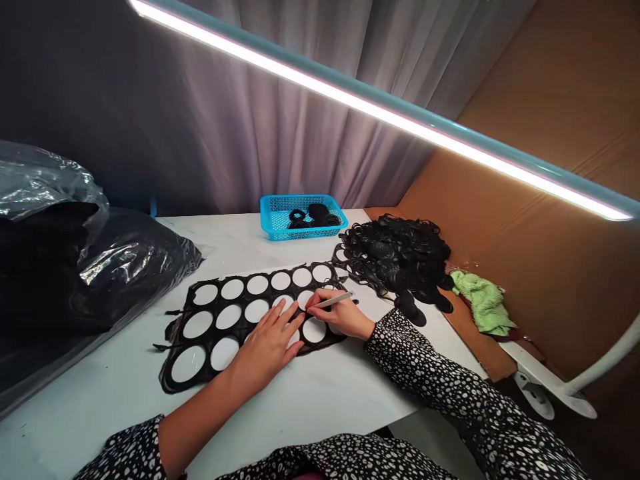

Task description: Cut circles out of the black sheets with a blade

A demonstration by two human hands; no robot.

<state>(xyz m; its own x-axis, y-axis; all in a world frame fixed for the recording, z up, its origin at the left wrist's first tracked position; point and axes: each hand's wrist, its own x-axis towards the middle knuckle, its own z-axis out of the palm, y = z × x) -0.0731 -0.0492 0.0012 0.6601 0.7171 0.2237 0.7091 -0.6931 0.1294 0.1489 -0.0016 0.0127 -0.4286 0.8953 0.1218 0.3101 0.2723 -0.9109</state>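
Observation:
A flat black sheet point(213, 332) with rows of round holes lies on the white table, and the table's white shows through the holes. My left hand point(273, 340) rests palm down on the sheet with its fingers stretched out. Just right of it, my right hand point(336, 312) pinches a slim, pale, pen-like tool point(336, 300). The tool's lower end points at the sheet near my left fingertips. That end is too small to make out. Thin black strands stick out from the sheet's left edge.
A blue basket point(267, 230) with black pieces stands at the back. A heap of black scraps point(400, 257) lies to the right, beside a green cloth point(483, 303). A plastic bag point(125, 260) of black material fills the left. A lit lamp bar point(360, 100) crosses overhead.

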